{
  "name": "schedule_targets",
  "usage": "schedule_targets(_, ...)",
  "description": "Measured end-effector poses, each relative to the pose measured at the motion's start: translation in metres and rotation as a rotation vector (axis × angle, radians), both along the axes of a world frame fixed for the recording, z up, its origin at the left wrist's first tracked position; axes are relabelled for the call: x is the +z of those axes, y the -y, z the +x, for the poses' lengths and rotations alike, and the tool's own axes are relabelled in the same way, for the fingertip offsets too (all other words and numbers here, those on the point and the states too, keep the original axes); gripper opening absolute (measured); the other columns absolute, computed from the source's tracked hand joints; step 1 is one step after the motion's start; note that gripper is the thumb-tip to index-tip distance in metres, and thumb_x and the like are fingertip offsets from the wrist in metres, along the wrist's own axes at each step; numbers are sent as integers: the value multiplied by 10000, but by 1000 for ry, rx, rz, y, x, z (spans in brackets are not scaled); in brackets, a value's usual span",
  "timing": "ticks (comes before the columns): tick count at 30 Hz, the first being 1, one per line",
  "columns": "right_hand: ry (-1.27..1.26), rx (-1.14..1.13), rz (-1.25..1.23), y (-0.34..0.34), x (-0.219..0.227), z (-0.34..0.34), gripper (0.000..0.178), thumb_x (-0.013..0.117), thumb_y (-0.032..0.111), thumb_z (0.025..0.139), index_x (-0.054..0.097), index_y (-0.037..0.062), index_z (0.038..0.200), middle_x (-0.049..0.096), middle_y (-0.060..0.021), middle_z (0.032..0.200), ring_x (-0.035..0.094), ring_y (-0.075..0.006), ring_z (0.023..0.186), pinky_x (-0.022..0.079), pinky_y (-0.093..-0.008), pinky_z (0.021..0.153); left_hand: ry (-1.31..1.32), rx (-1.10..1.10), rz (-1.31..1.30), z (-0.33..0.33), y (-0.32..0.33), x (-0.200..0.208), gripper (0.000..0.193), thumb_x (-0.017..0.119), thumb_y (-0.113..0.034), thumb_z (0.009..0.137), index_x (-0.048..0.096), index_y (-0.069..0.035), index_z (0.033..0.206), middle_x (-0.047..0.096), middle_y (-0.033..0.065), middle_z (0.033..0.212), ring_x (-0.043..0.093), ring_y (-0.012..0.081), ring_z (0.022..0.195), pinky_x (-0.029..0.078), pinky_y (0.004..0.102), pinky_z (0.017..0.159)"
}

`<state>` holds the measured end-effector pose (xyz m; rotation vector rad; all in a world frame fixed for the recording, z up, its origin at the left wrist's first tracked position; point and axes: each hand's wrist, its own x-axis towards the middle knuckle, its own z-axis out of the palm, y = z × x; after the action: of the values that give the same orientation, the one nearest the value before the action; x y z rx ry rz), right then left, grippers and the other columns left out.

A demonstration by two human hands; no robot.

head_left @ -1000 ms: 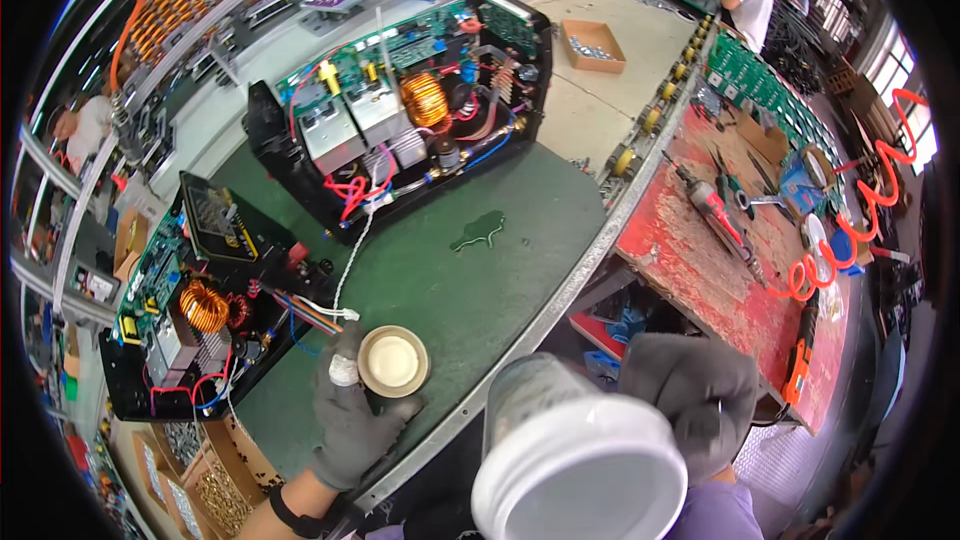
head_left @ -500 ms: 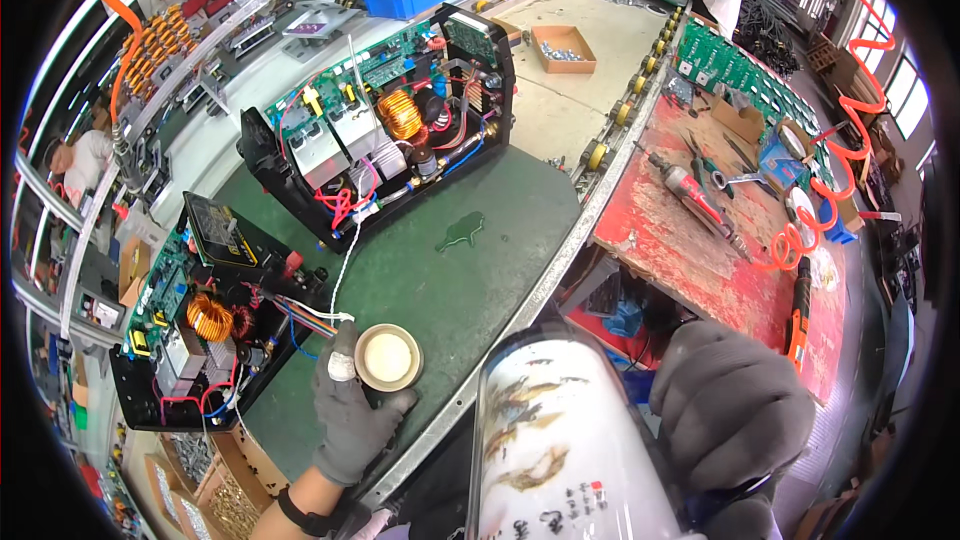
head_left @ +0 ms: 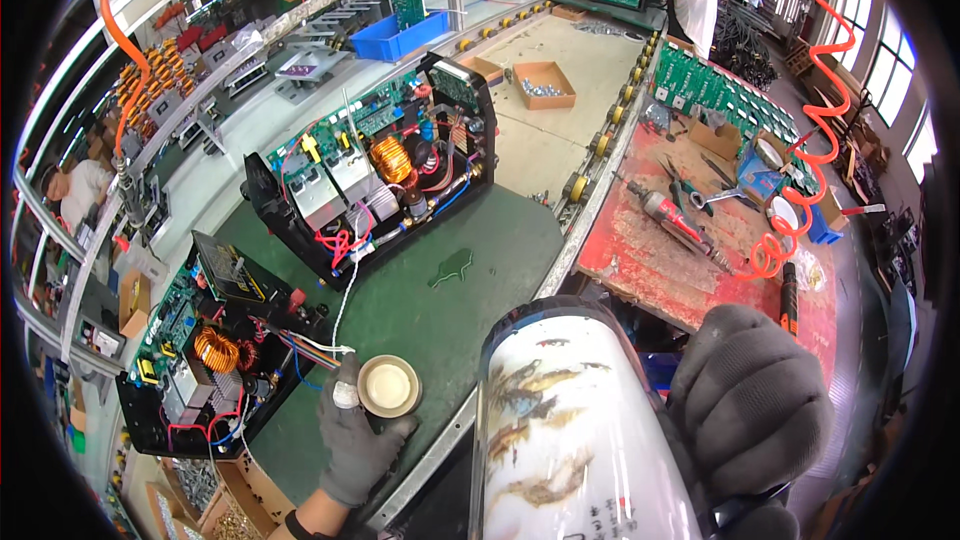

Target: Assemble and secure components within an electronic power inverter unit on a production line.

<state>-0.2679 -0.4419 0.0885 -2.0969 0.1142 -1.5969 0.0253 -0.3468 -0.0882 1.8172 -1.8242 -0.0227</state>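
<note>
Left fingers: the gloved fingers [head_left: 345, 410] of the left hand [head_left: 352, 445] are curling around a small round lid [head_left: 388, 386], tan and cream, and pinning it to the green mat [head_left: 450, 310].
Right fingers: the grey-gloved right hand [head_left: 748, 410] is wrapping around a tall white bottle [head_left: 570, 430] painted with brown and gold figures; its fingertips are hiding behind the bottle, so only the clasp itself is showing.
Bottle place: it is rising close to the camera, over the near edge of the bench, well right of the lid.
Surface: the green mat is covering a long conveyor bench edged with yellow rollers [head_left: 577, 187]; a dark leaf-shaped scrap [head_left: 452, 267] is lying on it.
Open units: one black case [head_left: 375, 180] with a copper coil and green boards is sitting mid-mat; a second black case [head_left: 200, 350] is sitting at the left, just beside the left hand, its white wire trailing to the lid.
Side table: a worn red table [head_left: 680, 260] is carrying a power screwdriver [head_left: 675, 225], pliers and an orange coiled hose [head_left: 800, 180].
Packages: a blue bin [head_left: 400, 40] is standing on the far shelf; an open cardboard tray [head_left: 545, 83] of small parts is resting on the pale belt; small brown boxes are sitting at the lower left.
Room: a workshop with windows at the right; a person in a white shirt [head_left: 690, 0] is working far off.
</note>
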Motion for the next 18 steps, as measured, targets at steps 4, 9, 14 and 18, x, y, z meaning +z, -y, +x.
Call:
schedule_targets(4, 59, -53, -43, -2, 8, 1, 436, 645, 480, 917, 557, 156, 641, 538, 46, 565, 516, -101, 490, 424, -244, 499, -268, 94, 242, 17, 0, -39, 1064, 865, -263, 601, 306, -4, 1467, 506, 188, 1270, 470, 394, 1170, 361, 498, 1008)
schedule_targets(9, -7, 74, -135, 16, 14, 10, 439, 623, 458, 934, 530, 157, 627, 504, 53, 562, 488, -100, 475, 412, -250, 495, -153, 72, 97, 9, -2, -16, 1065, 870, -267, 595, 312, -26, 1470, 508, 184, 1257, 473, 384, 1161, 368, 492, 994)
schedule_targets(14, -38, 178, -211, 25, 27, 5, 446, 615, 486, 924, 525, 133, 667, 492, 27, 594, 470, -127, 499, 396, -284, 500, -86, 18, 20, -5, 4, 6, 1069, 882, -268, 581, 325, -36, 1463, 504, 186, 1253, 490, 373, 1156, 398, 479, 963)
schedule_targets(18, -86, 285, -276, 31, 35, 6, 447, 623, 509, 906, 536, 107, 731, 496, -7, 644, 466, -156, 536, 391, -320, 511, -105, 35, 59, -3, 0, 6, 1066, 882, -285, 593, 322, -47, 1468, 486, 197, 1271, 485, 377, 1173, 399, 481, 976)
